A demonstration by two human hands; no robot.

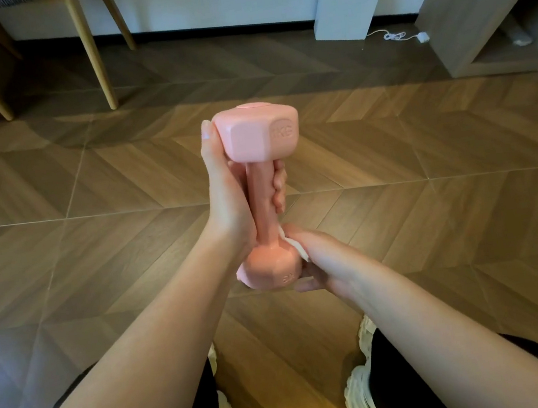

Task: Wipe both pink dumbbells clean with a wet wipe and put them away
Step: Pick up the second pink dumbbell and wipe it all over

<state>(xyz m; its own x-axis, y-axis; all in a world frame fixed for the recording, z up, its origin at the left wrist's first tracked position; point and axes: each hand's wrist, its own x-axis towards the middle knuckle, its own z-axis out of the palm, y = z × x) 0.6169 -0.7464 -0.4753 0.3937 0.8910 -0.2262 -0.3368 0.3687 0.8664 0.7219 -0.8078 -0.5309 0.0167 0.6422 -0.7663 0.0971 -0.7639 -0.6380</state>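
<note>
One pink dumbbell [259,136] stands nearly upright in mid-air at the centre of the head view, its far head marked "KG". My left hand [229,192] grips its handle, fingers curled round the bar and thumb against the upper head. My right hand [317,259] holds a white wet wipe [296,245] pressed against the right side of the lower head, fingers wrapped under it. Only a small strip of the wipe shows. No second dumbbell is in view.
Wooden chair legs [94,55] stand at the back left. A white box [344,11] leans on the wall, with a white cable [399,36] beside it. A grey cabinet [488,0] sits at the right. My shoes [360,395] rest on the chevron wood floor below.
</note>
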